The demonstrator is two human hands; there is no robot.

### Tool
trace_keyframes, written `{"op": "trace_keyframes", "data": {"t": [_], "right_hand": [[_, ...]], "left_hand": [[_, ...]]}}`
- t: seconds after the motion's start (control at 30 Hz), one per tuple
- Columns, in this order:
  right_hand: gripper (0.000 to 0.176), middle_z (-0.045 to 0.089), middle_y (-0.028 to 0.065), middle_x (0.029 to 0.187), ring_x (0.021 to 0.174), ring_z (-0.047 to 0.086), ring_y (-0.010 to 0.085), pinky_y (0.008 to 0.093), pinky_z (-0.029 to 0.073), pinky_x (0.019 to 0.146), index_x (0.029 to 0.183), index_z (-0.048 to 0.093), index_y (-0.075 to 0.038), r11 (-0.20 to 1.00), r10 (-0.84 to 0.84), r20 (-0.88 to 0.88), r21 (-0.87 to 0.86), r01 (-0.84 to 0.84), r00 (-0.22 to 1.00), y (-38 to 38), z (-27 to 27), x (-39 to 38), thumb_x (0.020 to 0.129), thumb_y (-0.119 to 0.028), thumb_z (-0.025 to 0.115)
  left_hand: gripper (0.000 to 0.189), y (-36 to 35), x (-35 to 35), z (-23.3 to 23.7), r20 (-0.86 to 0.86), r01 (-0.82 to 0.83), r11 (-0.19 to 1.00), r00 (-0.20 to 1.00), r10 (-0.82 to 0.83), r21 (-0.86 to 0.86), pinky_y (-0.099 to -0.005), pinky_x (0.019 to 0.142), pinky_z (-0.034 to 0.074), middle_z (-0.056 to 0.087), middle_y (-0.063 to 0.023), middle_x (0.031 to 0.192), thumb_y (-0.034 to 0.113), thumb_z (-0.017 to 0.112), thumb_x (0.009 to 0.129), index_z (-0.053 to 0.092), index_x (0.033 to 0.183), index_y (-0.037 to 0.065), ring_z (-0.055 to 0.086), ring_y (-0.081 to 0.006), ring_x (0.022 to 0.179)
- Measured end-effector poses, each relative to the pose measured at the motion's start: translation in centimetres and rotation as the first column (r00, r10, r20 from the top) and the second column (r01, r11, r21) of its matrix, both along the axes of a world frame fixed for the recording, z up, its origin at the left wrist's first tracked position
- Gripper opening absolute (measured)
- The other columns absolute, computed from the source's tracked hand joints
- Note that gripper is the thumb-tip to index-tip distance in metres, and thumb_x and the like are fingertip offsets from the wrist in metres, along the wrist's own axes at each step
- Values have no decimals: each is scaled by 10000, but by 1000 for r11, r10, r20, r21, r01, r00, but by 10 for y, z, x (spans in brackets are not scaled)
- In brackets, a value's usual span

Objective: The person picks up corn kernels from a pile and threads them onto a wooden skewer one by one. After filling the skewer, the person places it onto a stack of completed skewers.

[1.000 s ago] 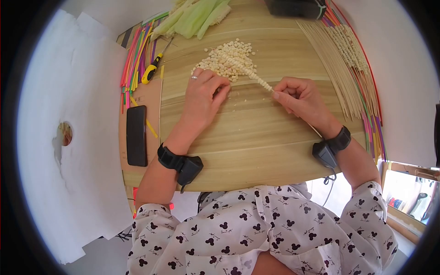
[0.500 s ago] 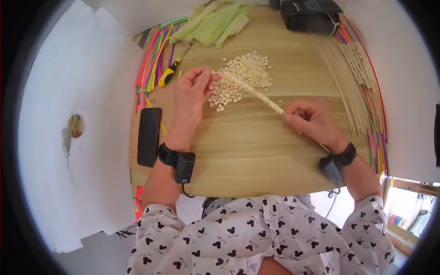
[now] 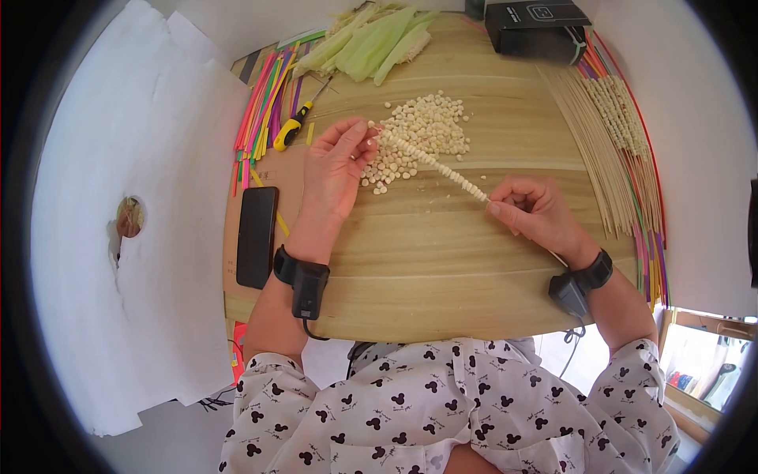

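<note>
A thin wooden skewer threaded with a tight row of pale corn kernels [image 3: 438, 167] slants across the middle of the table. My right hand [image 3: 537, 212] is closed around its lower end, and the bare stick runs back under my palm toward the wrist. At the upper end, my left hand [image 3: 338, 162] pinches thumb against fingers on what looks like a single corn kernel [image 3: 371, 124], close to the skewer's tip. Whether that kernel touches the tip cannot be made out. Behind and beneath the skewer lies a loose pile of corn kernels [image 3: 434, 122].
At the left are a phone [image 3: 257, 237], a yellow-black screwdriver [image 3: 292, 128] and coloured strips [image 3: 260, 103]. Corn husks [image 3: 367, 43] and a black box [image 3: 537, 31] lie at the back. Bare skewers [image 3: 588, 142] and kernel-filled skewers [image 3: 620, 110] line the right side.
My left hand has shifted slightly right, and a kernel now shows at its fingertips by the skewer's upper end. My right hand keeps its hold on the skewer, almost unmoved.
</note>
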State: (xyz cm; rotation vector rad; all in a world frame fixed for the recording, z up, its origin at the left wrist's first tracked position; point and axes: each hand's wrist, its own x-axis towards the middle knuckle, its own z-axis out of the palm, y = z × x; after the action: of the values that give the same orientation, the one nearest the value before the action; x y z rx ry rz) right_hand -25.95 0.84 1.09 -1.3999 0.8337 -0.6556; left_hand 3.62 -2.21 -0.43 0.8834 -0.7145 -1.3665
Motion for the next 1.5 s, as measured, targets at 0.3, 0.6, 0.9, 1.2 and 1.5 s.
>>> {"op": "trace_keyframes", "data": {"t": [0.3,0.6,0.9,1.2,1.5], "right_hand": [[79,495,-91,629,551,418,-24,160,312,489,873,615,-34,1000,-4,-10,-7,4,1000,0,0,0,913,-102,619],[72,494,-94,635,561,408,-25,161,307,495,876,616,-35,1000,-5,-9,-8,5,1000,0,1,1,914,-96,617],[78,490,-97,648,568,392,-27,160,297,495,871,613,-33,1000,-3,-3,-17,3,1000,0,0,1,919,-95,611],[79,491,-96,643,559,395,-26,158,299,489,878,616,-33,1000,-10,-2,-9,10,1000,0,0,1,921,-99,609],[68,496,-96,642,562,404,-27,162,308,489,884,618,-30,1000,-5,1,-27,5,1000,0,-1,1,915,-90,615]], "left_hand": [[133,-1,2,-1,-176,72,997,982,-69,14,-243,689,509,664,-124,956,69,636,888,634,1000,-2,593,-112,751],[141,-1,3,-2,-252,101,995,963,-93,19,-248,694,511,657,-112,965,75,627,895,632,1007,-10,594,-110,771],[137,0,1,-2,-185,74,996,979,-80,-42,-268,753,531,662,-112,985,71,627,893,640,1015,10,609,-113,804],[130,1,-1,-1,-132,43,997,990,-52,-71,-273,776,522,642,-140,1038,46,609,899,621,1021,1,604,-127,803],[139,2,-3,-3,-179,35,996,983,-48,-76,-273,789,512,627,-142,1076,42,609,897,613,1028,-7,592,-124,823]]}}
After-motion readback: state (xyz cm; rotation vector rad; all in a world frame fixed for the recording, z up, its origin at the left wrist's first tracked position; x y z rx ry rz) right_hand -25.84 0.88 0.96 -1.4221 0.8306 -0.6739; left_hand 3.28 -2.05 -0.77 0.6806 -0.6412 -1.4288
